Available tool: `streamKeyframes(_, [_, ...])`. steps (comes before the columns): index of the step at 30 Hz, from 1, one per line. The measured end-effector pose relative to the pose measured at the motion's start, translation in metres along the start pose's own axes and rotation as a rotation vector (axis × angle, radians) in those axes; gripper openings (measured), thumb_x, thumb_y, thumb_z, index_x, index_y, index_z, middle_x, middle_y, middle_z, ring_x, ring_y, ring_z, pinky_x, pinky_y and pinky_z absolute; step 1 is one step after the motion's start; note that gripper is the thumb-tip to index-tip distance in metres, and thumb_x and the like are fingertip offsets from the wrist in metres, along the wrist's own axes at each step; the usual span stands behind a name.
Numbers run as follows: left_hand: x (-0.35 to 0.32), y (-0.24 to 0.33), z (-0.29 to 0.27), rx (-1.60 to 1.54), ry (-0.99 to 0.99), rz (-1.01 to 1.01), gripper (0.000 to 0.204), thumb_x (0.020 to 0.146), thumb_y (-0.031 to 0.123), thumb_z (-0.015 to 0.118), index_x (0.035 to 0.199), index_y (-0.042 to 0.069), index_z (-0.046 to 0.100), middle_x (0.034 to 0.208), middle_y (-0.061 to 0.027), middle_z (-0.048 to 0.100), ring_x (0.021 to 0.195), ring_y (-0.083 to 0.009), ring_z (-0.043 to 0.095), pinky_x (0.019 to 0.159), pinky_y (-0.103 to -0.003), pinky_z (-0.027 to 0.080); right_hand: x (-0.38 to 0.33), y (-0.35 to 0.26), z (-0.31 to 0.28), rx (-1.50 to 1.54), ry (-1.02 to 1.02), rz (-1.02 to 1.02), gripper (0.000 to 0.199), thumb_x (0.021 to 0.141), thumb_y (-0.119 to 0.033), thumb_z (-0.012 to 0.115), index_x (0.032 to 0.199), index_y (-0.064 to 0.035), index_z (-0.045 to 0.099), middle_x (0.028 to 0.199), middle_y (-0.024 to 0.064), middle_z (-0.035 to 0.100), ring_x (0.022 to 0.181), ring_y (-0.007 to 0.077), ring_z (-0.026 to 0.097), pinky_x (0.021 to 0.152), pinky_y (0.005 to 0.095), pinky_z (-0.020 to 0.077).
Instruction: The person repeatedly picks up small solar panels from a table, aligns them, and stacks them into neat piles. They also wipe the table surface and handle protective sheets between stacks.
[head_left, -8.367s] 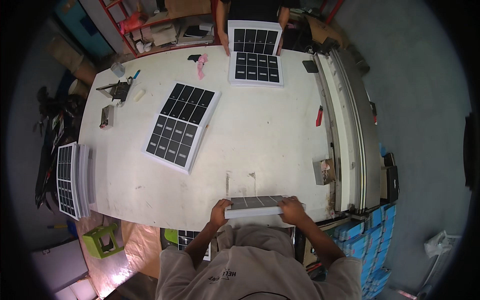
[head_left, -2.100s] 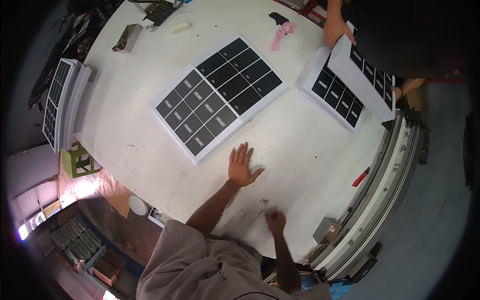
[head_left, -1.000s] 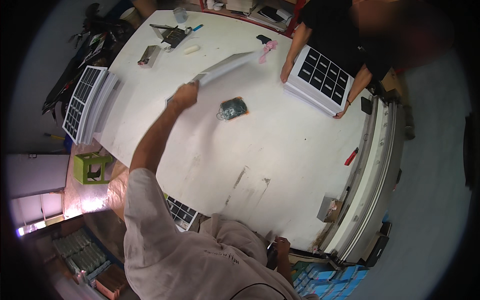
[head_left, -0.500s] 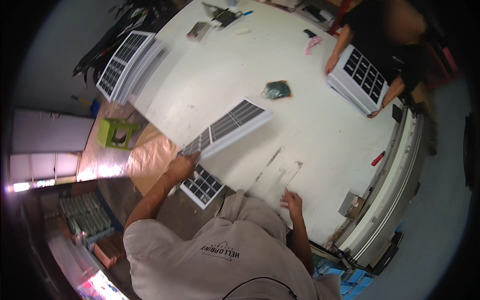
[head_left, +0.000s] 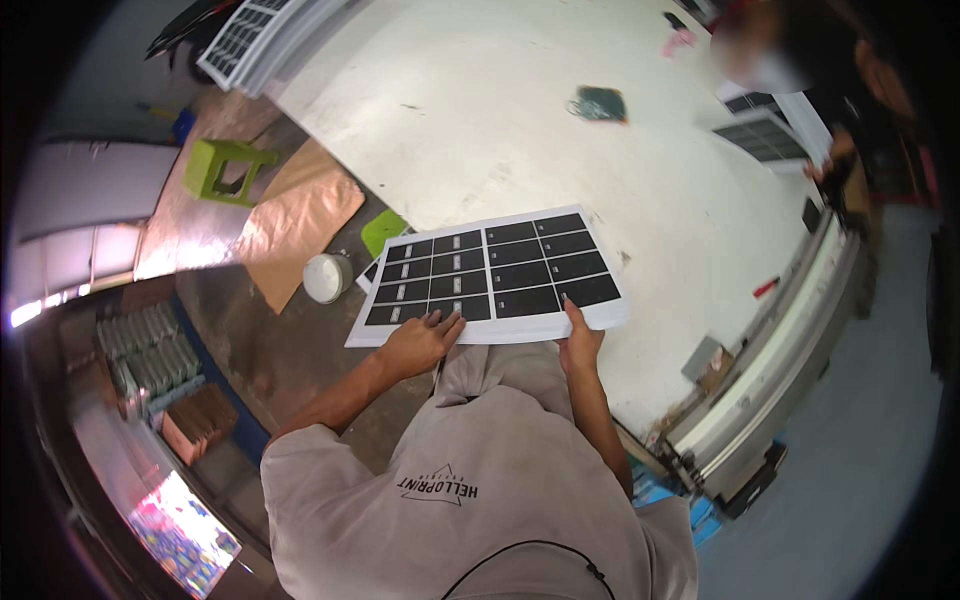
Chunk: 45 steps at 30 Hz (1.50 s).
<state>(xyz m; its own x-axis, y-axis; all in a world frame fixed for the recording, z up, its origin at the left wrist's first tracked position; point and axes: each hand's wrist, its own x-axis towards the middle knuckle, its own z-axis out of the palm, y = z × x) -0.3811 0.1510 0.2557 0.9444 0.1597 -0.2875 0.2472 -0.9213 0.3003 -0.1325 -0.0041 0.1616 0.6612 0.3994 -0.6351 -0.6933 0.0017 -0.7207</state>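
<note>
So the printed sheets (head_left: 497, 262) are right in front of the person's waist, partly over the white table (head_left: 480, 120), with the left end sticking out past its edge. Left hand (head_left: 420, 342) is palm-down on the near edge, fingers on top, elbow bent out; can't tell if it's actually gripping. Right hand (head_left: 580, 342) grasps that same edge, thumb up top, forearm pointing pretty much straight ahead.

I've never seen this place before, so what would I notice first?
Probably the printed sheets with dark boxes, mid-picture, left hand and right hand at their near edge. Then the green stool on the floor at left, and the dark green packet on the white table.
</note>
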Motion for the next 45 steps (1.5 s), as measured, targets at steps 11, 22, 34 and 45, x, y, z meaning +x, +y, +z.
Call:
streamKeyframes(11, [0.132, 0.083, -0.067, 0.012, -0.157, 0.618, 0.048, 0.077, 0.005, 0.061, 0.124, -0.005, 0.058, 0.125, -0.0201, 0.066, 0.102, -0.0326, 0.07, 0.079, -0.036, 0.059, -0.123, -0.098, -0.129, 0.161, 0.616, 0.07, 0.047, 0.084, -0.012, 0.071, 0.121, 0.0071, 0.051, 0.104, 0.0181, 0.062, 0.08, 0.0286, 0.069, 0.048, 0.0358, 0.061])
streamKeyframes(22, [0.199, 0.117, -0.051, 0.091, -0.052, 0.585, 0.057, 0.083, 0.023, 0.068, 0.135, 0.003, 0.053, 0.115, -0.0144, 0.062, 0.103, -0.0317, 0.064, 0.079, -0.04, 0.056, -0.122, -0.099, -0.168, 0.133, 0.833, 0.152, 0.063, 0.079, -0.039, 0.077, 0.122, -0.0001, 0.053, 0.105, 0.0154, 0.056, 0.084, 0.0268, 0.062, 0.062, 0.0387, 0.0555])
streamKeyframes(34, [0.21, -0.039, 0.003, -0.962, -0.612, -1.142, 0.109, 0.084, 0.082, 0.046, 0.147, -0.007, 0.038, 0.142, -0.0271, 0.051, 0.133, -0.0342, 0.049, 0.109, -0.045, 0.04, -0.092, -0.078, -0.374, 0.252, 0.276, 0.837, 0.113, 0.078, -0.072, 0.067, 0.151, 0.003, 0.027, 0.149, 0.0262, 0.041, 0.131, 0.0359, 0.049, 0.106, 0.0545, 0.0411])
streamKeyframes(45, [0.249, -0.022, 0.047, -1.054, -0.688, -0.799, 0.046, 0.096, 0.04, 0.064, 0.111, -0.003, 0.069, 0.102, -0.0132, 0.073, 0.087, -0.0195, 0.07, 0.075, -0.033, 0.057, -0.009, -0.06, -0.33, -0.187, 0.055, 0.635, 0.055, 0.087, -0.031, 0.075, 0.126, 0.0046, 0.06, 0.111, 0.0171, 0.07, 0.094, 0.0267, 0.069, 0.086, 0.0357, 0.0553])
